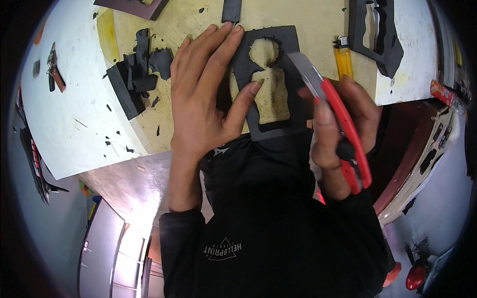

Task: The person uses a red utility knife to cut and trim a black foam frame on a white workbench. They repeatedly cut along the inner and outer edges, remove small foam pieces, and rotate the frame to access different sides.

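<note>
Left hand (pixel 203 99) fingers flat, pinning black foam (pixel 285 49) at bench (pixel 74 114) near edge; right hand (pixel 343 124) fingers grip red cutter (pixel 343 124).

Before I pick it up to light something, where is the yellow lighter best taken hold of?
Judging by its pose, take the yellow lighter across its long yellow body, coming from above. It lies flat on the table, metal end away from the person, between two black foam pieces with its narrow sides free.

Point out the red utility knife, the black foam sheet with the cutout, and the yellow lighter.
red utility knife (pixel 348 130), head view, on its red handle.
black foam sheet (pixel 290 42), head view, on its upper right corner.
yellow lighter (pixel 343 62), head view, on its yellow body.
</note>
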### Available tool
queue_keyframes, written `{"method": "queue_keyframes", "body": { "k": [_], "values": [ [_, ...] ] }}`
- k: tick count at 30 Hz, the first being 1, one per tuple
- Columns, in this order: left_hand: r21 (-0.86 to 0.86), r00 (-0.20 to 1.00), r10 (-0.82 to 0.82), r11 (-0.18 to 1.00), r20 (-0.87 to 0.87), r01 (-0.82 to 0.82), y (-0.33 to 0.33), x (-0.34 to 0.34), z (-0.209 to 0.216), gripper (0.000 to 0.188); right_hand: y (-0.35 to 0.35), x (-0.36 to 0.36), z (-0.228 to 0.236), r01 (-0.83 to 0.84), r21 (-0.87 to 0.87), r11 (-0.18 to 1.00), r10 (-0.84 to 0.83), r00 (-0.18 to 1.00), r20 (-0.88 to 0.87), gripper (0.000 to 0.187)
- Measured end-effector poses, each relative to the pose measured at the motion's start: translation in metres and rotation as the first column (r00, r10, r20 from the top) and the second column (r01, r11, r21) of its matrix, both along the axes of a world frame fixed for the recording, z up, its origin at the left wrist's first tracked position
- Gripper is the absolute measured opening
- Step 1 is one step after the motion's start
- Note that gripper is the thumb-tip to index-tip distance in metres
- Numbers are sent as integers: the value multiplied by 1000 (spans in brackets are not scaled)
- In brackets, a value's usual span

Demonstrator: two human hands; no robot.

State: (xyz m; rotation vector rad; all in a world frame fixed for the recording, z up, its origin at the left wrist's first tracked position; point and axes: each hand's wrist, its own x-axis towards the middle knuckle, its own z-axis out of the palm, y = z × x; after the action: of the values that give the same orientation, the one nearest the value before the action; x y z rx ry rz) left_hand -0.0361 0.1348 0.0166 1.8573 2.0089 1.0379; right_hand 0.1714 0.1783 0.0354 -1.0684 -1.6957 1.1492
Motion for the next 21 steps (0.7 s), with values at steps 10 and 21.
{"method": "queue_keyframes", "body": {
  "k": [10,21],
  "values": [
    [94,700,21,988,714,-126,-20,-3,-3,49,12,47,-5,134,-154,979,-181,918,-353,43],
    [143,539,-74,986,839,-87,-40,-6,7,53,-10,59,2,-170,-235,957,41,882,-470,126]
  ]
}}
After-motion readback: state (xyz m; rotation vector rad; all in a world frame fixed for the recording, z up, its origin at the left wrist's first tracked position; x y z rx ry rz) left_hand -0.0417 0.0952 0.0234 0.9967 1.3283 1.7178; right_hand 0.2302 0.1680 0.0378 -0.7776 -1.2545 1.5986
